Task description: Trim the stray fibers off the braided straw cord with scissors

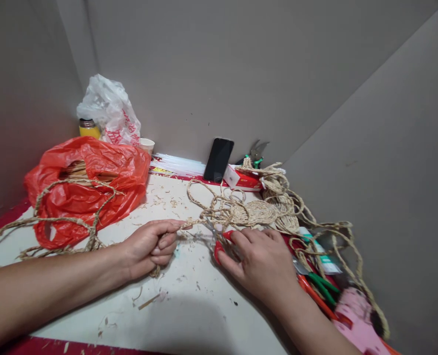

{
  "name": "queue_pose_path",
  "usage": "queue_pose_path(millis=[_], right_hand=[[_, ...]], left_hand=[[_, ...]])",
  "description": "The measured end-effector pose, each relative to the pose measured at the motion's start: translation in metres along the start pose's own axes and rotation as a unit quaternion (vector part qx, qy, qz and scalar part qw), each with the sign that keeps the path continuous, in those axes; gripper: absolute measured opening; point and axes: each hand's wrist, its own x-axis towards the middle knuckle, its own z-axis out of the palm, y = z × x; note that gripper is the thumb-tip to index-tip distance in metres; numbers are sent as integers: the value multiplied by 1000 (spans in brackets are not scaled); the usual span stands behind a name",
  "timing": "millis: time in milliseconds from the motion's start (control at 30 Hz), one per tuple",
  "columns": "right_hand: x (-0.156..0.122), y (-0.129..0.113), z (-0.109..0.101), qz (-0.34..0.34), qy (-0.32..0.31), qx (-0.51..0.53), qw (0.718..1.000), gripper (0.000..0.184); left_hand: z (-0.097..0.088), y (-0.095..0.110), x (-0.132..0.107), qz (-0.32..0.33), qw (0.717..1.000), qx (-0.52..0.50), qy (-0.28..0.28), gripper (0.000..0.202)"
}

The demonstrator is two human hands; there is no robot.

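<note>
My left hand (154,249) is closed around a braided straw rope (192,223), whose end also shows below the fist. The rope runs right toward a heap of cord. My right hand (258,259) grips the red handles of a pair of scissors (219,249), fingers in the loops. Their blades point up and left at the rope, near its strand; whether they touch it I cannot tell. Just beyond, a flat woven straw piece (256,212) lies among loops of rope.
A red plastic bag (126,167) with straw strips stands at the left, a white bag (106,106) and paper cup (147,145) behind it. A phone (219,160) leans on the back wall. Green-handled pliers (324,288) and a pink object (355,315) lie right. Straw scraps dot the tabletop (189,315).
</note>
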Motion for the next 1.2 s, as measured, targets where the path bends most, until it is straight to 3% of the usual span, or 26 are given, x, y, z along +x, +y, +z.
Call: queue_pose_path(millis=[333, 500, 667, 833, 1000, 1200], right_hand=[[-2, 5, 8, -55, 33, 42, 997, 36], [-2, 10, 9, -28, 46, 117, 992, 36], [-1, -1, 2, -30, 65, 180, 981, 29], [-3, -18, -4, -54, 26, 194, 979, 21], [-1, -13, 0, -22, -14, 183, 983, 23], [0, -10, -6, -19, -54, 172, 983, 21]], left_hand=[[-2, 1, 2, -15, 1000, -6, -16, 7], [-6, 0, 5, 10, 1000, -3, -15, 5], [-2, 0, 2, 36, 999, 14, -23, 20], [1, 1, 0, 29, 997, 32, -56, 29], [1, -4, 0, 45, 993, 71, -85, 22], [1, -5, 1, 34, 992, 102, -61, 13]])
